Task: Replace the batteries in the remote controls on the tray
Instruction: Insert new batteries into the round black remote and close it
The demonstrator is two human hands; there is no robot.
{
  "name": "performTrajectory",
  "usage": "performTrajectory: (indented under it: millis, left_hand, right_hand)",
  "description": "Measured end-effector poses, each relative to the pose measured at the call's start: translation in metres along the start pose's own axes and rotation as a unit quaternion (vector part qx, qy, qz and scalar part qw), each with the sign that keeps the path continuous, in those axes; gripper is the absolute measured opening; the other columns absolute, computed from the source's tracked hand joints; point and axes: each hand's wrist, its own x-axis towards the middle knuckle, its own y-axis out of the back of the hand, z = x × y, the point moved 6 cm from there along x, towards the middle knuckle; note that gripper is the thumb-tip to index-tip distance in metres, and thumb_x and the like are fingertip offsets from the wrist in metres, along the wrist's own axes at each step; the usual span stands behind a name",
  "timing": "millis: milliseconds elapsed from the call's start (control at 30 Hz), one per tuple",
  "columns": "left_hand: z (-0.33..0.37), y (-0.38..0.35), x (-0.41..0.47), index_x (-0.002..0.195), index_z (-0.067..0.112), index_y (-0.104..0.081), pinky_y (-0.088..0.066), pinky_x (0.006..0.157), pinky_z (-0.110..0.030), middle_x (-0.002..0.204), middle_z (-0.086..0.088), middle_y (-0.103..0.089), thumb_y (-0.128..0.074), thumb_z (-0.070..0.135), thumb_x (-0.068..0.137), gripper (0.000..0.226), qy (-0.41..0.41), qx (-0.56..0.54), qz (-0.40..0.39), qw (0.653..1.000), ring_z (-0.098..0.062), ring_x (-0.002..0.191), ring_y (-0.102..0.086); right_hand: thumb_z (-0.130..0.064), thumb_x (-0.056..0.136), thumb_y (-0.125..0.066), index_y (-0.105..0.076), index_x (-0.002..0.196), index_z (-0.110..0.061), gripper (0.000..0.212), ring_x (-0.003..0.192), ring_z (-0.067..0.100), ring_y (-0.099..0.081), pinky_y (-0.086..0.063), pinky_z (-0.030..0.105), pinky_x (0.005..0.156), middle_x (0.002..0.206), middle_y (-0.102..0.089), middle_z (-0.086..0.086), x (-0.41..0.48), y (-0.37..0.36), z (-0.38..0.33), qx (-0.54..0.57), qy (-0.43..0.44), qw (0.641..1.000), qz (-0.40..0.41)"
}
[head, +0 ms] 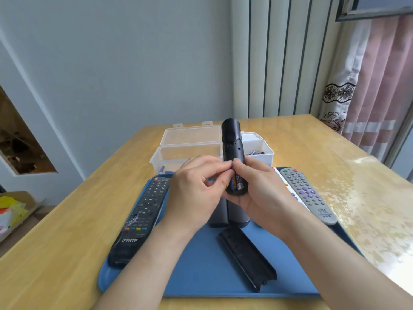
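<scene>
- The right grip (261, 191) is curled round the lower end of the open remote (232, 142), holding it upright above the blue tray (201, 276), back side toward the camera.
- The left grip (196, 186) has thumb and forefinger pinched on the upper end of a battery (236, 182) seated in the bared compartment.
- The battery cover (245, 258) lies loose on the tray, toward the table's (67, 253) near edge.
- The black THTF remote (140, 215) lies along the tray's left side, the grey remote (306, 193) along its right.
- A clear box (190, 151), lid up, and a white box (259, 148) holding batteries stand just beyond the tray, toward the far edge.
</scene>
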Motion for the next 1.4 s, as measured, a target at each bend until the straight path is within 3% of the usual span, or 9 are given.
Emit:
performTrajectory:
  millis: [200,333,500,667,833,933,1033,1233,1400]
  left_hand:
    - [0.006,-0.018,-0.005,0.119,0.023,-0.068,-0.044,0.091,-0.022,0.117,0.012,-0.064,-0.056,0.025,0.083,0.038,-0.027,0.123,-0.126,0.984,-0.01,0.104,-0.051]
    - [0.01,-0.007,0.0,0.097,0.027,-0.07,-0.039,0.071,-0.01,0.105,0.015,-0.06,-0.072,0.007,0.073,0.032,0.042,0.052,-0.218,0.974,-0.005,0.081,-0.053]
    - [0.014,-0.002,-0.013,0.103,0.043,-0.07,-0.028,0.085,0.001,0.119,0.027,-0.04,-0.075,0.01,0.076,0.042,0.041,0.115,-0.434,0.892,0.008,0.107,-0.041]
    - [0.017,-0.032,-0.04,0.111,0.043,-0.067,-0.037,0.088,-0.016,0.105,0.018,-0.044,-0.077,0.028,0.077,0.038,-0.013,0.187,-0.549,0.815,-0.002,0.097,-0.035]
    - [0.017,-0.027,-0.029,0.086,0.025,-0.076,-0.049,0.076,-0.031,0.083,0.004,-0.068,-0.075,0.019,0.08,0.008,0.09,0.011,-0.492,0.866,-0.008,0.08,-0.058]
    - [0.015,-0.005,-0.006,0.093,0.008,-0.072,-0.053,0.073,-0.027,0.082,-0.003,-0.074,-0.073,0.004,0.079,0.014,0.197,-0.272,-0.294,0.895,-0.013,0.077,-0.067]
    - [0.004,-0.006,-0.002,0.115,0.01,-0.062,-0.058,0.07,-0.036,0.092,-0.019,-0.074,-0.073,0.006,0.077,0.04,0.276,-0.409,-0.121,0.861,-0.028,0.078,-0.071]
    - [-0.011,-0.012,-0.006,0.132,0.034,-0.054,-0.055,0.055,-0.025,0.081,-0.015,-0.062,-0.073,0.008,0.083,0.059,0.249,-0.217,-0.049,0.943,-0.014,0.06,-0.065]
    - [-0.009,-0.009,-0.006,0.121,0.041,-0.062,-0.051,0.067,-0.021,0.075,0.01,-0.057,-0.074,0.024,0.082,0.044,0.147,-0.022,-0.053,0.987,-0.009,0.055,-0.058]
  right_hand:
    - [-0.004,0.104,-0.038,-0.054,0.108,0.005,0.019,0.079,0.023,-0.071,-0.06,0.036,0.076,0.09,-0.066,0.017,0.005,0.015,-0.008,-0.082,0.018,0.995,0.047]
    - [-0.004,0.104,-0.036,-0.05,0.112,0.003,0.018,0.072,0.025,-0.073,-0.06,0.035,0.075,0.09,-0.065,0.015,0.006,0.028,-0.017,-0.147,0.038,0.985,0.078]
    - [-0.002,0.103,-0.036,-0.049,0.119,-0.001,0.021,0.065,0.025,-0.071,-0.062,0.033,0.069,0.091,-0.067,0.014,0.006,0.037,-0.016,-0.213,0.039,0.971,0.1]
    - [-0.001,0.102,-0.038,-0.053,0.117,-0.01,0.023,0.058,0.022,-0.066,-0.055,0.028,0.058,0.089,-0.068,0.013,0.005,0.045,-0.021,-0.116,0.047,0.984,0.125]
    - [-0.017,0.1,-0.043,-0.055,0.111,-0.007,0.019,0.053,0.02,-0.055,-0.044,0.029,0.053,0.079,-0.069,0.011,0.007,0.044,-0.016,-0.028,0.002,0.993,0.118]
    - [-0.041,0.1,-0.044,-0.065,0.103,-0.014,0.035,0.074,0.022,-0.064,-0.052,0.033,0.066,0.087,-0.073,0.008,0.008,0.036,-0.008,0.013,-0.024,0.996,0.089]
    - [-0.051,0.098,-0.04,-0.069,0.112,-0.016,0.048,0.103,0.026,-0.066,-0.051,0.044,0.09,0.115,-0.071,0.012,0.007,0.022,-0.001,0.037,-0.024,0.998,0.046]
    - [-0.039,0.104,-0.038,-0.066,0.117,-0.011,0.042,0.096,0.03,-0.068,-0.056,0.039,0.071,0.112,-0.07,0.02,0.004,0.011,0.008,0.001,-0.004,0.999,0.052]
    - [-0.025,0.105,-0.037,-0.062,0.117,-0.007,0.033,0.109,0.031,-0.067,-0.051,0.048,0.097,0.11,-0.071,0.017,0.001,0.009,0.006,0.001,0.017,0.998,0.052]
